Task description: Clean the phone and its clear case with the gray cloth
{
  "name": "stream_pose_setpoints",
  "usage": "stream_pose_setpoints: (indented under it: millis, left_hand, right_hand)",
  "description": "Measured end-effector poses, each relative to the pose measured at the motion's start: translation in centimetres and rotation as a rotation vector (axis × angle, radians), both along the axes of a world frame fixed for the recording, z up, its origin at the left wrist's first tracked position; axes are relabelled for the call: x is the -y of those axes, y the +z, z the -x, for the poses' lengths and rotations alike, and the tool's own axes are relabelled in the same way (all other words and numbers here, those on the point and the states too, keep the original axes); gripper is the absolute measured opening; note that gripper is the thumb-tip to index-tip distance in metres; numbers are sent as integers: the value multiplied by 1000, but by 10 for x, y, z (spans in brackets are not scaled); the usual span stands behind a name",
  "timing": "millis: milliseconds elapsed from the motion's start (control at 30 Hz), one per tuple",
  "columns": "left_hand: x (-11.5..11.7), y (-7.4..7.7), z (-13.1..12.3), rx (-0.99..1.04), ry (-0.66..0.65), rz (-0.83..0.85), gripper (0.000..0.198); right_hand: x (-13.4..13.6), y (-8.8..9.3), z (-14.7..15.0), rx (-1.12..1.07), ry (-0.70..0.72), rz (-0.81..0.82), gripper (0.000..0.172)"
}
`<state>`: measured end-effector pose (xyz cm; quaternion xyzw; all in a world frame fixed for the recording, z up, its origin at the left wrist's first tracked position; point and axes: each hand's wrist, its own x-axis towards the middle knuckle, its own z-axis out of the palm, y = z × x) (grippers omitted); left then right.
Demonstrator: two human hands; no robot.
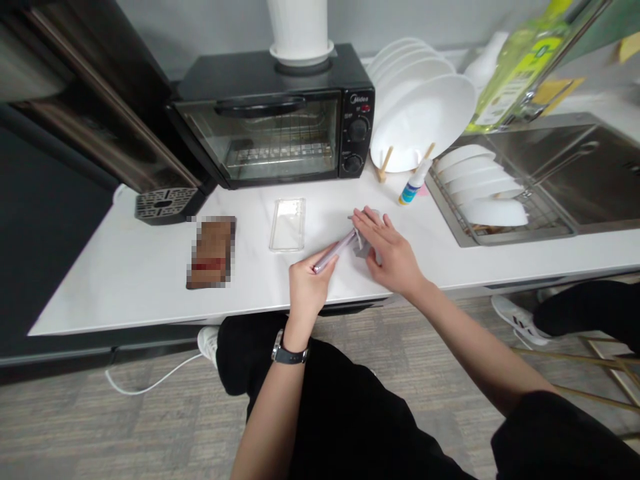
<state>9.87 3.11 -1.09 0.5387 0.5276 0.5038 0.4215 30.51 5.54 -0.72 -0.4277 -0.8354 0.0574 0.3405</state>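
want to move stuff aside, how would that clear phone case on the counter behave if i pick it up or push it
The clear phone case looks thin and hollow, so it is probably very light and somewhat bendy. It lies flat on the smooth white counter, so a push would likely slide it, not tip or roll it. Its glossy surface may be a little slippery.

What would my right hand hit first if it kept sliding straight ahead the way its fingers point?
The right hand points up-left across the counter. Past the grey cloth and phone it already touches, it would probably meet the toaster oven near its lower right corner, though depth is hard to judge.
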Motion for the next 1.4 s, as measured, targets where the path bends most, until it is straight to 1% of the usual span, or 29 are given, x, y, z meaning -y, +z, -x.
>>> stream_pose_setpoints:
  millis: [100, 233, 333, 433, 500, 567, 667, 733, 767, 833, 900, 1000, 1133, 1233, 1300, 1367, 1400]
  left_hand:
    - [0, -1, 0, -2, 3, -12, 30]
    - [0, -1, 0, -24, 13, -45, 30]
    - [0, 0, 3, -113, 42, -46, 16]
    - [1, 1, 8, -257, 31, -81, 26]
    - [2, 2, 10, -289, 6, -100, 27]
    - [2, 2, 10, -263, 1, -96, 28]
    - [2, 2, 7, -190, 27, -67, 28]
    - [1, 1, 4, -108, 33, -40, 20]
    - [1, 1, 2, -64, 25, -28, 20]
    - [1, 0, 0, -8, 5, -17, 30]
    - [1, 0, 0, 3, 0, -11, 31]
    - [1, 0, 1, -5, 7, -5, 30]
    - [1, 0, 1, -17, 10, -14, 29]
    - [1, 1, 0, -24, 10, -34, 30]
    - [1, 1, 0, -51, 26, -42, 25]
    - [2, 1, 3, -134, 52, -56, 17]
    - [2, 2, 4, -185, 57, -66, 20]
  right_hand:
    - [0, -1, 4, -5, -9, 10, 98]
    - [12, -2, 25, 0, 10, -6, 97]
    - [29, -2, 48, 6, 110, -17, 94]
    - [45, -2, 66, 29, 224, -38, 88]
    - [51, -1, 72, 54, 253, -44, 86]
    - [50, 0, 70, 76, 250, -39, 85]
    - [41, 1, 55, 82, 218, -33, 88]
    - [30, 1, 40, 68, 164, -31, 93]
    - [24, 0, 32, 60, 126, -30, 95]
    - [11, -2, 16, 40, 31, -23, 99]
    - [1, -2, 4, 28, -37, -16, 101]
    - [-7, -3, -3, 19, -58, -4, 103]
    - [-4, -3, 4, 4, -54, -7, 104]
    - [7, -2, 17, 19, -22, -29, 100]
    - [18, -1, 31, 22, 29, -30, 98]
    - [30, 0, 47, 20, 101, -29, 95]
    - [37, 0, 55, 25, 138, -28, 92]
